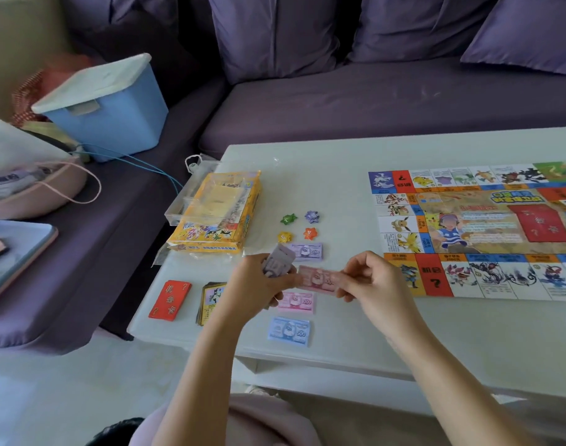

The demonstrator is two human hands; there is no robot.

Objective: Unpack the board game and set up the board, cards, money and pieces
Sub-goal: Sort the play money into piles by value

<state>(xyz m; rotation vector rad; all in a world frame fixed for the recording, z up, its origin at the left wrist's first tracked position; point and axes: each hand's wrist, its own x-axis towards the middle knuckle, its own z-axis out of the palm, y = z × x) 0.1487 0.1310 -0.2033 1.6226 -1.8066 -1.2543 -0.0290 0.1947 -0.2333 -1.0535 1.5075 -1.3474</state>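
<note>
The game board (478, 230) lies unfolded on the right of the white table (323, 175), with a red card stack (544, 226) on its middle. My left hand (262, 281) grips a bundle of play money (278, 259). My right hand (368, 278) pinches a dark pink note (317, 280) just above the table. Sorted piles lie below: purple 200 notes (305, 251), pink 1000 notes (297, 302), blue 500 notes (289, 329). Several star-shaped pieces (299, 225) sit beside the yellow game box (217, 214). A red card stack (170, 299) and a yellow card stack (210, 300) lie at the left front.
A clear plastic tray (194, 201) lies on the box. A purple sofa (371, 101) stands behind the table, with a blue lidded bin (107, 104) and a pink bag (33, 188) on its left part. My knees are below the table's front edge.
</note>
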